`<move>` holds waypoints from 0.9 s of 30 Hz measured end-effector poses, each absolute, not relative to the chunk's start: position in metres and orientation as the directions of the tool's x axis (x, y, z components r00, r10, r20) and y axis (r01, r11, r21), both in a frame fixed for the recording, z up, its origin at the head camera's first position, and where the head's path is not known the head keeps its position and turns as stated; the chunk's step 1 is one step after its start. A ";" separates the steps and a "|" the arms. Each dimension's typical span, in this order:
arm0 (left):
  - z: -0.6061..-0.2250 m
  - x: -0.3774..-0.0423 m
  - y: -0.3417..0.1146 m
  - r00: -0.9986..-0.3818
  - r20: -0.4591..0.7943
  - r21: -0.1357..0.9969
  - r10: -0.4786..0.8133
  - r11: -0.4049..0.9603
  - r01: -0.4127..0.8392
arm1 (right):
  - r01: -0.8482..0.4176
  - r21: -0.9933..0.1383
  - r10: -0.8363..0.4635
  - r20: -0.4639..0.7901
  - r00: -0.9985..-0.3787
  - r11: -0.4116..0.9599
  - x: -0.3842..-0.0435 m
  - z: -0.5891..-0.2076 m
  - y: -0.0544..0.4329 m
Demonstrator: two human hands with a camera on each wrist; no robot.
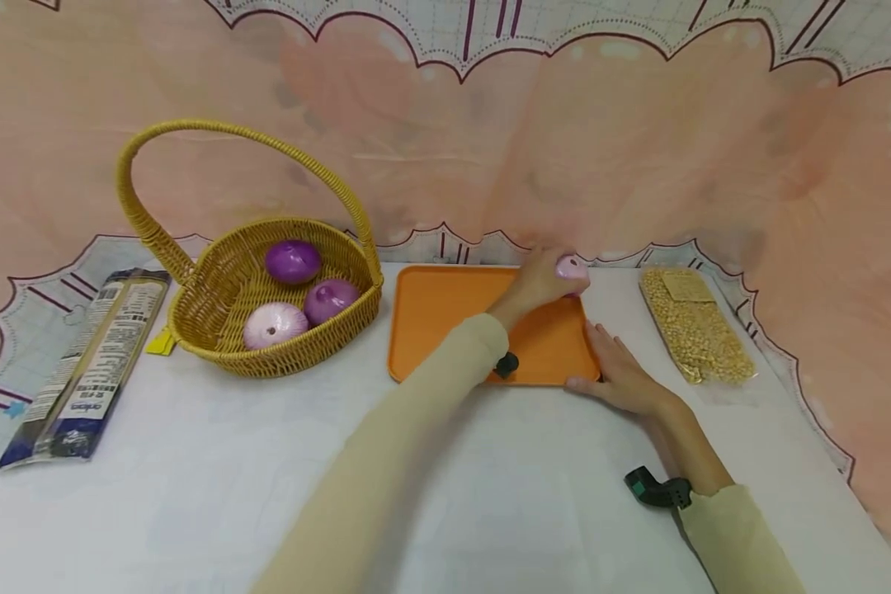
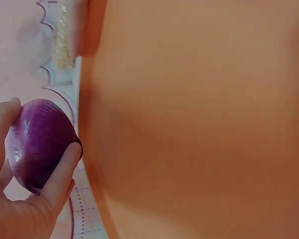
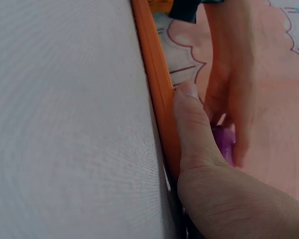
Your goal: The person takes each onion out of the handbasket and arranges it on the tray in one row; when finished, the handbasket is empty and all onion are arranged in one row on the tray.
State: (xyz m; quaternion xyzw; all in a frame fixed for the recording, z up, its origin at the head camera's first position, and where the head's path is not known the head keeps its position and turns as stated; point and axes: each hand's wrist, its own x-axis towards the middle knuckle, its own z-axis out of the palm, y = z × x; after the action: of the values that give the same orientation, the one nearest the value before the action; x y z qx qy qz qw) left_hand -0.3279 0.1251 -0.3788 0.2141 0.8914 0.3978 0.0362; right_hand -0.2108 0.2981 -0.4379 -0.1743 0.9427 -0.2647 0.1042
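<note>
My left hand [image 1: 536, 282] grips a red onion [image 1: 572, 267] at the far right corner of the orange tray [image 1: 445, 313]. In the left wrist view, the purple onion [image 2: 40, 144] sits between thumb and fingers, beside the tray's rim. At the tray's near right corner, my right hand [image 1: 625, 376] lies with fingers extended along the side and thumb at the front edge. The right wrist view has that thumb [image 3: 194, 129] against the orange rim [image 3: 159, 84], the left hand and onion beyond. Whether the onion touches the tray is unclear.
A yellow wicker basket [image 1: 267, 365] with a tall handle holds three onions, left of the tray. Farther left lies a long plastic packet [image 1: 96, 363] near a yellow tag [image 1: 161, 341]. A bag of yellow kernels [image 1: 694, 326] lies at right. Patterned cloth rises behind.
</note>
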 end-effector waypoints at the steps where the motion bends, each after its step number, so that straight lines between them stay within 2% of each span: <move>1: -0.381 -0.328 0.127 -0.910 0.106 0.722 0.401 0.598 0.348 | -0.274 -0.537 -0.384 -0.102 -0.918 0.798 -0.210 -0.439 0.298; 27: -0.394 -0.345 0.136 -0.934 0.018 0.675 0.357 0.685 0.275 | -0.267 -0.523 -0.380 -0.120 -0.917 0.810 -0.211 -0.435 0.296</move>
State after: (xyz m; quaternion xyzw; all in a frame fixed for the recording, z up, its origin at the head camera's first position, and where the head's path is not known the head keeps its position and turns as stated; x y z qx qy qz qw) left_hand -0.3451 0.1361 -0.3944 0.1727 0.9160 0.3576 0.0574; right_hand -0.2113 0.2955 -0.4348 -0.1712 0.9448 -0.2568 0.1102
